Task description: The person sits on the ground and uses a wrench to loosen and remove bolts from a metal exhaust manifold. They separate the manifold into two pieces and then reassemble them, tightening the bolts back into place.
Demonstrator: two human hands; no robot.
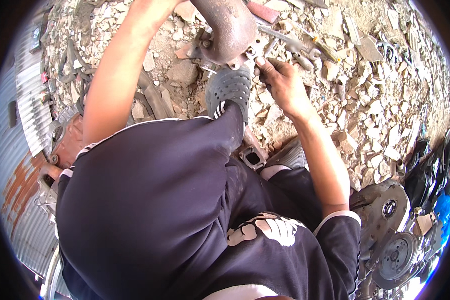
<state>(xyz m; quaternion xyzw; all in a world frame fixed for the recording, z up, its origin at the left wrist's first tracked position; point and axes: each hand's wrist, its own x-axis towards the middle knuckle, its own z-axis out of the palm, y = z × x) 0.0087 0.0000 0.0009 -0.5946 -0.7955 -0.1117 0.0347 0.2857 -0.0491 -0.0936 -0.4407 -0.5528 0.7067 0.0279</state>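
Our right hand (285, 85) beside the far rusty elbow pipe (233, 27), fingers (284, 70) curled, whether pinching we cannot tell, left fingers out of view

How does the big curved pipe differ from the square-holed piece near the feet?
The curved pipe looks larger than the square-holed piece. The pipe has bolts around its lower end; the piece shows a squarish opening. The right hand is at the pipe's lower end; the piece lies apart from that hand. Both have brownish surfaces.

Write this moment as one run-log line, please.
right hand: beside rusty pipe | left hand: out of view | nearby: grey shoe
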